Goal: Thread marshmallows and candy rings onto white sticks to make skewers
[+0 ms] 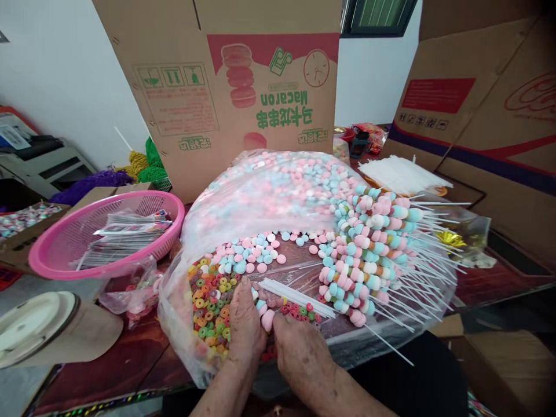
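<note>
- Left hand pinches pink candy at its three o'clock.
- Right hand looks curled; can't tell what's inside.
- Candy seems light, soft; hold its sides gently.

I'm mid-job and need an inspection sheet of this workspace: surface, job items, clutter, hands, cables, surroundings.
Surface: dark red table, partly covered by clear plastic.
Job's things: loose pink, blue and white candies; coloured rings; bare white sticks; heap of loaded skewers at right, stick ends pointing outward.
Clutter: pink basket holding flat packets; lidded container at far left.
Left hand: closed on a pink candy, beside the rings.
Right hand: curled, close to the left; what it grips is hidden.
Cables: nothing seen.
Surroundings: cardboard box behind, "Macaron" print upside down; another box at right; pale wall; window.
</note>
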Action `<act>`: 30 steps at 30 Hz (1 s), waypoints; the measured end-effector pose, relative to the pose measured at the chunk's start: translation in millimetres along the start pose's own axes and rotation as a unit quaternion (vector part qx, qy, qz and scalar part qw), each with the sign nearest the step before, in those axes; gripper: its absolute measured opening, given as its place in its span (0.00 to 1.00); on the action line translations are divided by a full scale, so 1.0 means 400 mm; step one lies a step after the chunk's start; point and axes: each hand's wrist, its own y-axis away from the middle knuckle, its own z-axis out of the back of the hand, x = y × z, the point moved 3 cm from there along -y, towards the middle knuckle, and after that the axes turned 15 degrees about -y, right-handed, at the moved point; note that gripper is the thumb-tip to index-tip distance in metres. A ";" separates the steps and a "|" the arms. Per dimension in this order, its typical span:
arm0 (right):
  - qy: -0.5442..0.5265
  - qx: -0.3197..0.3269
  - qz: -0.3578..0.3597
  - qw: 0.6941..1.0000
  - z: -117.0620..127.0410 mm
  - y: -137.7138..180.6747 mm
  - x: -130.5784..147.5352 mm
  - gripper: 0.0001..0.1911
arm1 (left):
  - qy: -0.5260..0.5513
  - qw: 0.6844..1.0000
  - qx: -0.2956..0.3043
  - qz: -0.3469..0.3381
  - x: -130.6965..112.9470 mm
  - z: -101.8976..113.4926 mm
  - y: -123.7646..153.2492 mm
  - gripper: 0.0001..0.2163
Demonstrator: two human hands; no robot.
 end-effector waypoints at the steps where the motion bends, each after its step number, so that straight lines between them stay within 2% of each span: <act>1: 0.010 0.004 -0.003 1.000 0.017 0.003 -0.015 0.14 | -0.009 1.000 0.013 0.009 0.001 -0.001 0.000 0.15; 3: 0.042 -0.005 -0.024 0.999 0.076 0.017 -0.074 0.13 | -0.042 0.998 0.037 0.018 -0.008 0.008 -0.006 0.13; 6: 0.140 -0.131 -0.053 0.980 0.216 0.050 -0.206 0.13 | -0.139 0.990 0.012 -0.029 -0.044 0.062 -0.031 0.19; 8: 0.244 -0.129 -0.075 0.958 0.291 0.070 -0.288 0.09 | -0.216 0.973 -0.017 -0.076 -0.068 0.108 -0.050 0.17; 9: 0.292 -0.123 -0.074 0.946 0.318 0.076 -0.314 0.07 | -0.256 0.962 -0.021 -0.096 -0.076 0.127 -0.057 0.15; 11: 0.338 -0.168 -0.058 0.924 0.347 0.082 -0.321 0.08 | -0.338 0.932 -0.024 -0.128 -0.085 0.150 -0.067 0.11; 13: 0.329 -0.223 -0.029 0.917 0.333 0.070 -0.276 0.10 | -0.436 0.885 -0.045 -0.159 -0.092 0.148 -0.074 0.08; 14: 0.307 -0.231 -0.014 0.923 0.308 0.053 -0.242 0.11 | -0.490 0.852 -0.056 -0.177 -0.095 0.137 -0.078 0.07; 15: 0.272 -0.197 0.005 0.942 0.270 0.028 -0.206 0.11 | -0.547 0.812 -0.061 -0.196 -0.098 0.118 -0.086 0.07; 17: 0.202 -0.076 -0.009 0.976 0.177 -0.034 -0.144 0.13 | -0.652 0.724 -0.038 -0.221 -0.095 0.069 -0.108 0.08; 18: 0.189 -0.056 -0.003 0.980 0.137 -0.064 -0.116 0.13 | -0.691 0.687 -0.019 -0.222 -0.089 0.044 -0.123 0.09; 19: 0.181 -0.047 -0.001 0.982 0.103 -0.092 -0.097 0.14 | -0.718 0.663 -0.003 -0.211 -0.080 0.023 -0.139 0.09; 20: 0.173 -0.044 -0.007 0.984 0.077 -0.116 -0.086 0.14 | -0.731 0.653 0.012 -0.196 -0.070 0.007 -0.154 0.08; 23: 0.154 -0.041 -0.017 0.987 0.040 -0.156 -0.089 0.13 | -0.723 0.667 0.029 -0.178 -0.047 -0.012 -0.182 0.05; 27: 0.118 -0.019 -0.023 0.993 0.046 -0.157 -0.116 0.11 | -0.676 0.717 0.018 -0.169 -0.055 0.026 -0.175 0.06; 28: 0.107 -0.016 -0.024 0.994 0.052 -0.153 -0.121 0.10 | -0.656 0.738 0.013 -0.161 -0.064 0.044 -0.167 0.07; 29: 0.095 -0.015 -0.026 0.995 0.058 -0.151 -0.123 0.09 | -0.616 0.775 0.011 -0.143 -0.073 0.066 -0.158 0.08; 30: 0.081 -0.017 -0.029 0.996 0.066 -0.150 -0.125 0.09 | -0.552 0.826 0.014 -0.115 -0.082 0.088 -0.148 0.09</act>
